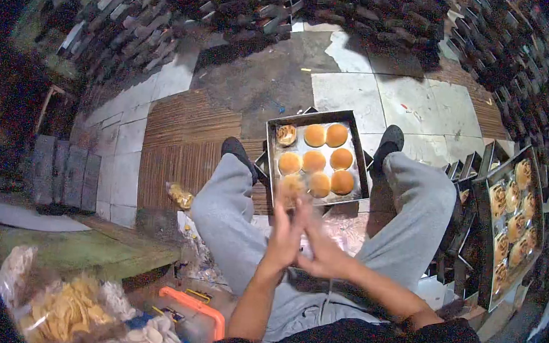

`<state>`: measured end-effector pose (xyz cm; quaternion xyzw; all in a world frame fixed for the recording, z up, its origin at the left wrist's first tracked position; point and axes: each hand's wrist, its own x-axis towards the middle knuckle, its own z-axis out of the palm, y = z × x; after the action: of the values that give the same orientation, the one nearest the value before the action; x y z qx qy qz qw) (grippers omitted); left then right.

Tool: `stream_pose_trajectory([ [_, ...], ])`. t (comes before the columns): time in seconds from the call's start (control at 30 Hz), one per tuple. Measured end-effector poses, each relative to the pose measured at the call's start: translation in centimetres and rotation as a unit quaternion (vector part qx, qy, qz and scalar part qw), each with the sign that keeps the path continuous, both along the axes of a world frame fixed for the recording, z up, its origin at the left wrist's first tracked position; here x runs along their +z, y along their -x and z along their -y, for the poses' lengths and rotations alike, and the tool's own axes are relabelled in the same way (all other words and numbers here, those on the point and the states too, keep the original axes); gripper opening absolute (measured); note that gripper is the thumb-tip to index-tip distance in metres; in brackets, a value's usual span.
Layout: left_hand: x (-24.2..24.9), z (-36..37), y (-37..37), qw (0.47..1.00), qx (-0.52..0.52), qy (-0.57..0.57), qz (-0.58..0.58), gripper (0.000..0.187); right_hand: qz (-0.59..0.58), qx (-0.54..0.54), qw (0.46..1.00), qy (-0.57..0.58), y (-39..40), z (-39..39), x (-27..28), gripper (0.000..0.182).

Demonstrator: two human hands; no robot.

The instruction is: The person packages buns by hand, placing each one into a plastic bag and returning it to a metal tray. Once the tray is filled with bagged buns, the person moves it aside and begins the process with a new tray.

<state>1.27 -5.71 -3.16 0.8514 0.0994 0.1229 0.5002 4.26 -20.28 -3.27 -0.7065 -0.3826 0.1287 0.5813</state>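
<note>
My left hand (284,234) and my right hand (324,251) are close together at the near edge of a dark square tray (364,135). Both sets of fingers point toward the tray and are smeared by motion, so I cannot make out any hold. Just beyond the fingertips, a bun (292,185) at the tray's near left corner looks blurred and partly covered. Several glossy golden buns (313,161) sit in rows on the pale tray bottom. At the far left corner lies a bun with brown swirls on top (286,134).
A tilted tray of swirl-topped buns (514,228) rests on stacked trays at right. Dark tins line the walls. At lower left are a green bench (91,247), a bag of yellowish pieces (66,310) and an orange handle (201,305). A small packet (179,196) lies beside my left leg.
</note>
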Motion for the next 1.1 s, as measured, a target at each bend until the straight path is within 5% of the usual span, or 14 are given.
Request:
stream_pose_trajectory([
  [0.07, -3.9, -1.1, -0.8, 0.915, 0.116, 0.375, -0.096, 0.052, -0.037, -0.014, 0.999, 0.038, 0.6, -2.8, 0.6, 0.084],
  [0.23, -1.3, -11.8, -5.2, 0.817, 0.302, 0.479, 0.106, 0.045, 0.025, -0.006, 0.999, 0.042, -4.3, -8.4, -5.1, 0.043],
  [0.33, -0.9, -14.7, -5.1, 0.804, 0.304, 0.501, 0.100, 0.051, -0.027, -0.082, 0.959, 0.270, -13.0, -10.6, -16.0, 0.036],
  [0.53, -4.0, -17.6, -3.4, 0.750, 0.291, 0.595, 0.000, 0.060, 0.272, -0.144, 0.829, 0.467, -29.9, -12.0, -36.1, 0.055],
  [0.57, -5.6, -18.5, -2.8, 0.732, 0.188, 0.654, 0.022, 0.058, 0.323, -0.147, 0.808, 0.470, -32.0, -12.4, -38.7, 0.054],
  [0.63, -6.3, -19.3, -3.0, 0.705, 0.090, 0.702, 0.043, 0.055, 0.229, -0.104, 0.829, 0.500, -34.9, -13.8, -35.8, 0.052],
  [0.7, -4.4, -19.1, -4.2, 0.341, 0.038, 0.939, 0.024, 0.058, 0.130, -0.026, 0.834, 0.535, -38.1, -14.3, -35.7, 0.045],
  [0.77, -6.2, -19.1, -3.2, 0.359, 0.011, 0.932, 0.046, 0.058, 0.081, -0.026, 0.804, 0.589, -38.9, -14.5, -37.1, 0.038],
  [0.83, -6.4, -19.3, -3.0, 0.676, 0.061, 0.734, 0.005, 0.056, 0.186, 0.015, 0.785, 0.591, -34.3, -12.7, -31.4, 0.032],
  [0.87, -5.5, -18.7, -3.2, 0.676, 0.054, 0.735, 0.008, 0.056, 0.386, -0.024, 0.771, 0.507, -31.2, -9.9, -32.2, 0.022],
  [0.93, -3.3, -16.6, -3.9, 0.732, 0.153, 0.663, 0.026, 0.056, 0.439, -0.044, 0.790, 0.426, -27.5, -5.4, -30.4, 0.018],
  [1.03, -0.5, -14.0, -4.7, 0.780, 0.148, 0.607, 0.041, 0.056, 0.342, -0.174, 0.871, 0.306, -24.4, -1.8, -26.7, 0.013],
  [1.07, -0.9, -13.4, -4.6, 0.773, 0.155, 0.613, 0.043, 0.056, 0.052, -0.283, 0.933, 0.215, -22.4, -1.5, -24.7, 0.013],
  [1.1, -1.1, -13.0, -4.5, 0.775, 0.154, 0.611, 0.048, 0.056, -0.247, -0.355, 0.896, 0.101, -20.8, -0.6, -23.8, 0.014],
])
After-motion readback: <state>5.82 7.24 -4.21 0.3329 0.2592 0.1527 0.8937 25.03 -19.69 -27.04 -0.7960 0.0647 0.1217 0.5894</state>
